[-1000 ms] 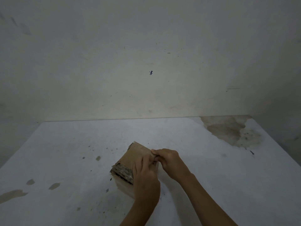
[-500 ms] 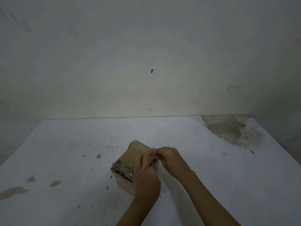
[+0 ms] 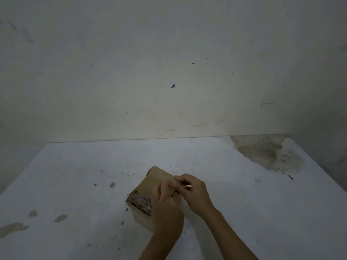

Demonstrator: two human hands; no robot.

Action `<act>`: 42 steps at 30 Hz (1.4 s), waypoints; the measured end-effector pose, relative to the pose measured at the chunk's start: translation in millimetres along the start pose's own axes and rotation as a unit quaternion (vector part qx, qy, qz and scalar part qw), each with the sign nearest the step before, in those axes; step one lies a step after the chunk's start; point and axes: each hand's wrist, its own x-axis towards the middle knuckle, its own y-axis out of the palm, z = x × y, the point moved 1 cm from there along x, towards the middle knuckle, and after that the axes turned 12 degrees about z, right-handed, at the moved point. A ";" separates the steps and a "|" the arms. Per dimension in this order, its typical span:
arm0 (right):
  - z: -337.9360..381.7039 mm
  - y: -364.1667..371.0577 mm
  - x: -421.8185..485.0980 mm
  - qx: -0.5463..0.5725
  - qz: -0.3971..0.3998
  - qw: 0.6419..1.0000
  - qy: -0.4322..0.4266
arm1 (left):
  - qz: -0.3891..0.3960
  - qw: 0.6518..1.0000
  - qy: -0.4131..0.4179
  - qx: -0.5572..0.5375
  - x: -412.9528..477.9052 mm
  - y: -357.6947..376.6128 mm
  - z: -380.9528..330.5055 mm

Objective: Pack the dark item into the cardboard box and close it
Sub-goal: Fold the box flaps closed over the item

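Observation:
A small brown cardboard box [image 3: 150,186] stands on the white table [image 3: 244,203], near its front middle. Its top flap lies flat, and the left edge is ragged with torn tape. My left hand [image 3: 166,209] rests on the box's near right corner, fingers curled against the flap. My right hand [image 3: 193,192] is beside it on the right, its fingertips pinching the flap's right edge. The dark item is not visible; the closed flap and my hands hide the inside.
A pale wall [image 3: 169,72] rises right behind the table's far edge. A brown stain [image 3: 266,152] covers the far right corner, and smaller chipped spots [image 3: 60,218] mark the left front of the tabletop.
Both hands have stayed on the box's right edge, with the fingers only shifting slightly. The box has not moved on the table.

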 end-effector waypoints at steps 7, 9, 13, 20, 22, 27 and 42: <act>2.6 4.9 -4.6 0.034 -0.020 0.999 0.004 | 0.012 0.997 0.032 0.070 0.3 4.8 8.4; 3.6 -0.7 -5.5 0.038 0.002 0.999 0.014 | 0.009 0.998 0.024 0.059 -0.7 4.9 9.3; 4.0 -12.9 -3.4 0.028 0.052 0.998 0.028 | 0.024 0.996 0.023 0.081 -1.5 4.0 7.7; 23.5 0.6 5.4 0.055 0.004 0.994 0.098 | 0.140 0.989 0.011 0.042 7.2 -1.3 13.6; 27.0 2.5 5.8 0.057 -0.012 0.990 0.127 | 0.170 0.984 -0.012 -0.044 12.2 -18.7 17.1; 34.0 8.9 -1.1 0.083 -0.044 0.980 0.174 | 0.088 0.988 -0.124 -0.008 24.8 -66.0 54.9; 34.0 42.0 -12.5 0.097 -0.099 0.963 0.230 | 0.125 0.879 -0.303 -0.346 16.5 -79.8 72.8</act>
